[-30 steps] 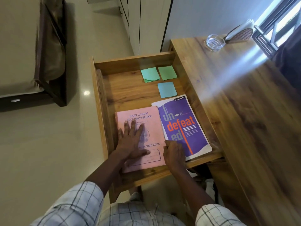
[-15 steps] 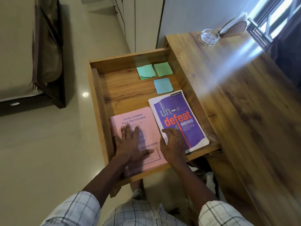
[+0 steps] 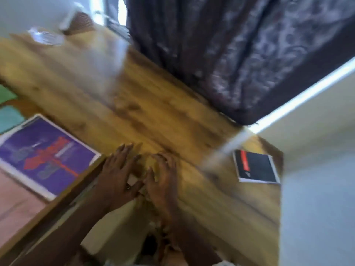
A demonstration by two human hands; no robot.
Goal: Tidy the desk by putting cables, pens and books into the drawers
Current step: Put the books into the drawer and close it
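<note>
The view is blurred by motion. The purple book (image 3: 46,156) and the pink record book (image 3: 17,198) lie flat in the open drawer (image 3: 63,200) at the left. A small black book with a red stripe (image 3: 255,167) lies on the wooden desk (image 3: 134,104) at the right, near the wall. My left hand (image 3: 117,175) and my right hand (image 3: 161,175) hover side by side over the desk's near edge, fingers spread, holding nothing.
A dark patterned curtain (image 3: 240,54) hangs over the desk's far side. A glass ashtray (image 3: 46,38) and a white-and-brown object (image 3: 78,22) sit at the far left corner. Green and blue sticky notes (image 3: 7,110) show at the left edge. A pale wall (image 3: 317,169) bounds the right.
Both hands have left the books in the drawer and moved right, above the desk edge. The view swung right, bringing the black book into sight.
</note>
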